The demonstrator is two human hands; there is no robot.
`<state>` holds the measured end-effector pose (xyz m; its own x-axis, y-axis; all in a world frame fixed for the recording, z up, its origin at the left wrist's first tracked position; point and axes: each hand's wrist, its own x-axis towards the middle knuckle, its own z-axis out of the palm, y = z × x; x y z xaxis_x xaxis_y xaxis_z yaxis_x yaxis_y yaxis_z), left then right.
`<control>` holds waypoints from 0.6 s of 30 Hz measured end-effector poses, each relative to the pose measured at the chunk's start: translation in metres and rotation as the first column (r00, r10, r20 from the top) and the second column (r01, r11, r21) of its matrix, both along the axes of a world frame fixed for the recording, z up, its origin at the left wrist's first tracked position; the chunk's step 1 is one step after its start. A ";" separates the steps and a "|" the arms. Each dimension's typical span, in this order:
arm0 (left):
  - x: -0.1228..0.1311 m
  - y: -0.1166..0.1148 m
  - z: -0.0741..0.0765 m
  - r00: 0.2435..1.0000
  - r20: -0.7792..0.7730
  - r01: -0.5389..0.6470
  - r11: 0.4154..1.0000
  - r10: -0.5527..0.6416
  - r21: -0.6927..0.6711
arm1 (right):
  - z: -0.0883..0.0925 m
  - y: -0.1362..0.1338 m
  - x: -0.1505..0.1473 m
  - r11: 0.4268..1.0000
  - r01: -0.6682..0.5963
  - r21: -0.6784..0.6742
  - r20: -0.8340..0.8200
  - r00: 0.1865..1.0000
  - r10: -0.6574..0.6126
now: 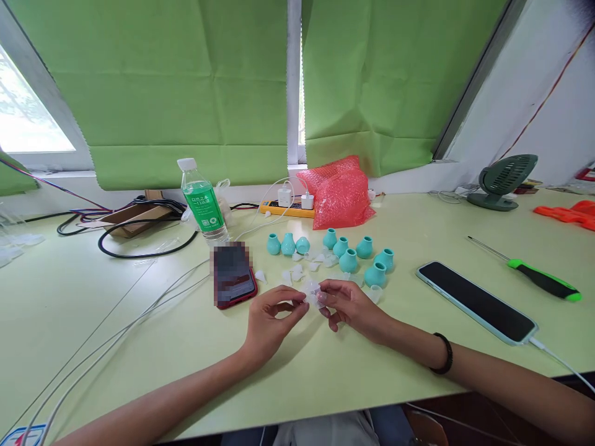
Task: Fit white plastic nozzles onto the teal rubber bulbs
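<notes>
My left hand point(272, 319) and my right hand point(348, 306) meet over the pale green table point(139, 322), both pinched on a small clear plastic piece point(312, 293) held between their fingertips. Just beyond them lie several more clear plastic tips point(297, 270). Behind those stand several small teal bulbs point(348, 260) in two loose groups. A black band point(445, 353) circles my right wrist.
A red phone point(233, 275) lies left of my hands, a larger phone point(476, 300) on a cable to the right. Also here: a water bottle point(203, 204), red bubble wrap point(339, 192), a power strip point(286, 209), a green-handled screwdriver point(534, 275), a small fan point(504, 179), black cables point(139, 248).
</notes>
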<state>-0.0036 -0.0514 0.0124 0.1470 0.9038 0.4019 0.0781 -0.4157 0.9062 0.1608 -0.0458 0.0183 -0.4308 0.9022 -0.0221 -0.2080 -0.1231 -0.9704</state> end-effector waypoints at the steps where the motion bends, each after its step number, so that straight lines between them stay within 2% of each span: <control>1: 0.000 -0.001 0.000 1.000 0.006 -0.006 1.000 0.006 -0.002 | -0.001 0.000 0.000 1.000 0.008 -0.010 -0.001 1.000 -0.008; 6: 0.000 0.001 0.001 1.000 0.021 -0.009 1.000 0.010 -0.022 | -0.003 0.002 0.000 0.998 0.055 -0.039 0.043 0.998 -0.053; 12: -0.001 0.002 0.000 0.998 -0.059 0.015 1.000 -0.014 0.008 | -0.001 0.002 -0.001 0.997 0.073 -0.034 0.088 0.994 -0.070; 14: -0.001 0.002 -0.001 0.994 -0.112 0.013 0.998 -0.006 0.063 | -0.001 0.002 -0.002 0.995 0.088 -0.039 0.098 0.992 -0.084; 18: -0.002 0.003 -0.002 0.970 -0.237 0.016 0.961 0.052 0.277 | -0.001 0.002 -0.002 0.993 0.109 -0.039 0.086 0.991 -0.105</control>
<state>-0.0061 -0.0484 0.0100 0.2542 0.7664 0.5899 0.2884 -0.6423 0.7102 0.1591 -0.0437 0.0171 -0.3267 0.9404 -0.0942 -0.1401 -0.1468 -0.9792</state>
